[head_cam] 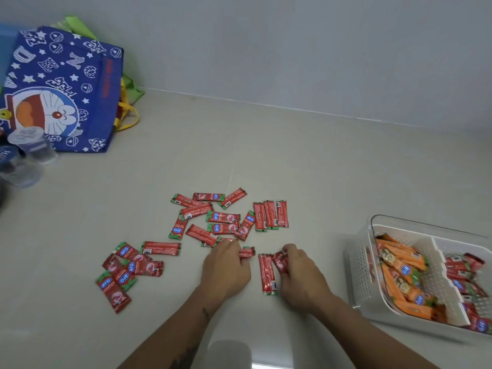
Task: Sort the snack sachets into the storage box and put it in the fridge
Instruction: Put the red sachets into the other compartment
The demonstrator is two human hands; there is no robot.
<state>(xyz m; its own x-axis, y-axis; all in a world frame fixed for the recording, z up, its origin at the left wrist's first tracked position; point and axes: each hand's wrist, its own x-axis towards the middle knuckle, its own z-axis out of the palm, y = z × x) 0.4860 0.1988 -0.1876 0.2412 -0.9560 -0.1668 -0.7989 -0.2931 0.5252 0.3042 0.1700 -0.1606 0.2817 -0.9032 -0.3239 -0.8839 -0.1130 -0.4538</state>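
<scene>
Fingertips of the left hand (226, 265) curled out of sight over a half-covered sachet (247, 253). Box (359, 275) cut off by the right edge, its far compartment only partly shown. Bag (61, 89) and blurred cups (29, 147) clipped at the left edge, cup print unreadable.

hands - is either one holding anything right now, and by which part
Both. The left hand pinches a red sachet by its near end. The right hand grips another red sachet; its fingers curl round the sachet's middle.
</scene>
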